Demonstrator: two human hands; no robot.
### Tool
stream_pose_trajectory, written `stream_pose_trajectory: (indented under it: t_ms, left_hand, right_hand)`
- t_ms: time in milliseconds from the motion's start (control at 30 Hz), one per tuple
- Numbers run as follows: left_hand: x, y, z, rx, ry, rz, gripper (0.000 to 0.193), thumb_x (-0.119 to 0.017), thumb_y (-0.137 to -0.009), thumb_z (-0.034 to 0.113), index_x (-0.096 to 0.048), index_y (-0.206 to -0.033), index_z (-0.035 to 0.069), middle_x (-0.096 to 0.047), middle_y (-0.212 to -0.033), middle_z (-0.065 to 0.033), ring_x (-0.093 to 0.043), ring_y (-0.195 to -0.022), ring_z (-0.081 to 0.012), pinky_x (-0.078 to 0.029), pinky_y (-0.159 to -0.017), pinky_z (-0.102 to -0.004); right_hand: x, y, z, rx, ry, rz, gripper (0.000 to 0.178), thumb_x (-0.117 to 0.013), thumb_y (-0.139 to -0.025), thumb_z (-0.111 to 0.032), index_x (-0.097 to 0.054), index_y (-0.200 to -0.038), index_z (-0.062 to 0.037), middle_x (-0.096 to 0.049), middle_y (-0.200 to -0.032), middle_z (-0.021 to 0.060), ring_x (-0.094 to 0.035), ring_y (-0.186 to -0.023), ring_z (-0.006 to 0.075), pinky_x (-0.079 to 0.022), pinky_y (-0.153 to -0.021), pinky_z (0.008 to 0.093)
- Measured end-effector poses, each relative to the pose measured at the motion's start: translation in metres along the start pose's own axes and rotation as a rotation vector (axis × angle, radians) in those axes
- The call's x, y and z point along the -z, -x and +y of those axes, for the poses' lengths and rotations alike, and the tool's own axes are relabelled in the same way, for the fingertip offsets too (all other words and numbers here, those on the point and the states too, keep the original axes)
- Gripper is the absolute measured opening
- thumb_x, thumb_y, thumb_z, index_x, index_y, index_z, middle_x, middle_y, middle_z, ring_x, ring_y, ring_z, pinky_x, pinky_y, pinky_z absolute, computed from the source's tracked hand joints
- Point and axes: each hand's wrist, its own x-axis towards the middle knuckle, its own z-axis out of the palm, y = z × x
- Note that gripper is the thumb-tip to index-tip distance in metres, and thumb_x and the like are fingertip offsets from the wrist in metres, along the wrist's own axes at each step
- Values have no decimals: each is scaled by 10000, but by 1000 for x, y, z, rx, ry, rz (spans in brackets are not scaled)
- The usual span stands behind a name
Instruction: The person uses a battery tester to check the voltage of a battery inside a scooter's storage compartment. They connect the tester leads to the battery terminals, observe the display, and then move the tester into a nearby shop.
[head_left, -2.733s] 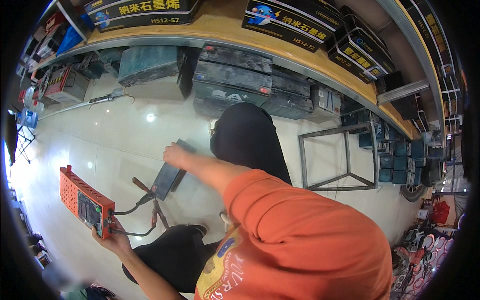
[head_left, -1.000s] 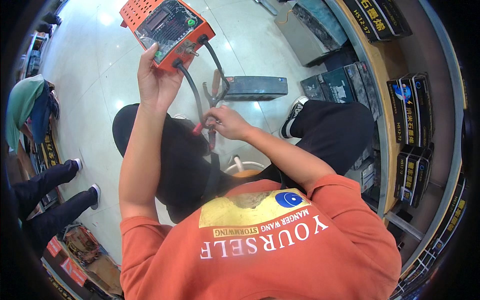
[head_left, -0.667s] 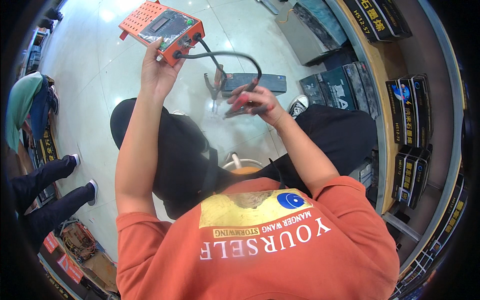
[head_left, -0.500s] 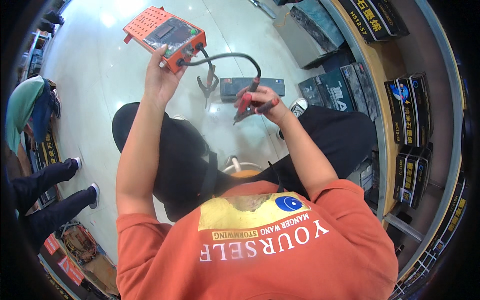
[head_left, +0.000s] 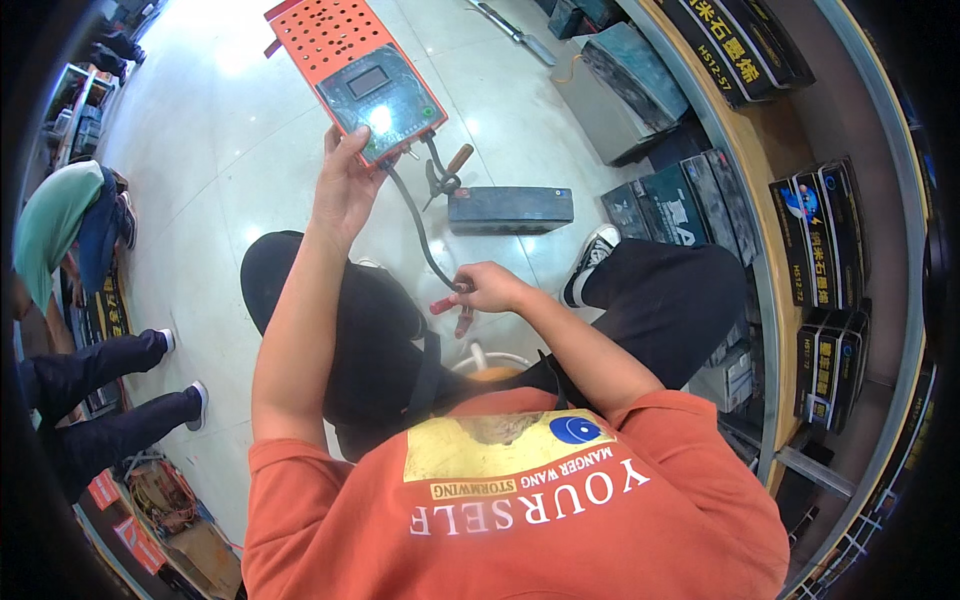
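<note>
My left hand (head_left: pixel 345 185) grips the lower end of an orange battery tester (head_left: pixel 345 75), its thumb on the front panel. The tester has a perforated case and a small display. A thick black cable (head_left: pixel 418 225) runs from its lower end to my right hand (head_left: pixel 492 288). That hand is closed on a red-handled clamp (head_left: pixel 445 303), whose jaws I cannot make out. A second, shorter cable leads toward a dark clamp (head_left: pixel 441 183) near a brown handle (head_left: pixel 460 157). Beyond my right hand, a dark rectangular battery (head_left: pixel 512 210) lies on the floor.
Large batteries (head_left: pixel 670 205) stand along the right, beside a shelf (head_left: pixel 765 200) with black boxed batteries (head_left: pixel 815 235). A long metal tool (head_left: pixel 515 32) lies on the far floor. At left, a person in a green top (head_left: pixel 60 215) bends over; another person's dark-trousered legs (head_left: pixel 110 430) reach in.
My left hand has turned the tester so its panel faces up more, and has shifted slightly right. My right hand has drawn the clamp down and left, nearer my body.
</note>
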Motion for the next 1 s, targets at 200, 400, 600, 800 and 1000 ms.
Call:
stream_pose_trajectory:
  t_ms: [200, 400, 600, 800, 1000]
  left_hand:
    - [17, 2, -9, 66, 154, -5, 526, -666, -843, 164, -467, -1324, 87, -589, -1263, -95, -584, -1169, -257, -454, -1050, -419]
    - [50, -28, -50, 117, 496, -41, 407, -647, -813, 122, -559, -1201, 37, -650, -1177, -127, -603, -1128, -281, -449, -1065, -433]
    - [92, -63, -99, 134, 641, 113, 391, -683, -824, 174, -543, -1170, 58, -598, -1195, -131, -605, -1112, -305, -523, -996, -411]
    - [114, -115, -139, 231, 680, 352, 460, -712, -818, 185, -500, -1206, 59, -566, -1229, -171, -617, -1078, -315, -558, -939, -401]
    - [88, -147, -176, 369, 484, 205, 479, -747, -806, 189, -503, -1193, 48, -622, -1129, -137, -628, -1020, -280, -573, -885, -395]
  right_hand:
    - [-17, -18, 7, 24, -49, -22, 314, -727, -832, -318, -676, -956, -35, -706, -945, 156, -674, -909, 318, -517, -810, 386]
    - [-45, -33, 17, 13, -106, -89, 351, -726, -844, -351, -671, -912, -11, -693, -861, 169, -669, -817, 294, -511, -752, 390]
    - [-37, -33, 17, -63, -310, -168, 341, -677, -915, -328, -663, -878, 11, -708, -773, 99, -671, -723, 178, -515, -705, 351]
    - [-3, -15, 2, -56, -418, -100, 315, -636, -955, -310, -641, -902, 0, -672, -760, 67, -623, -694, 131, -498, -662, 335]
    - [65, 29, -7, -161, -394, -31, 269, -611, -979, -288, -614, -900, -31, -567, -672, 23, -531, -634, 104, -446, -593, 322]
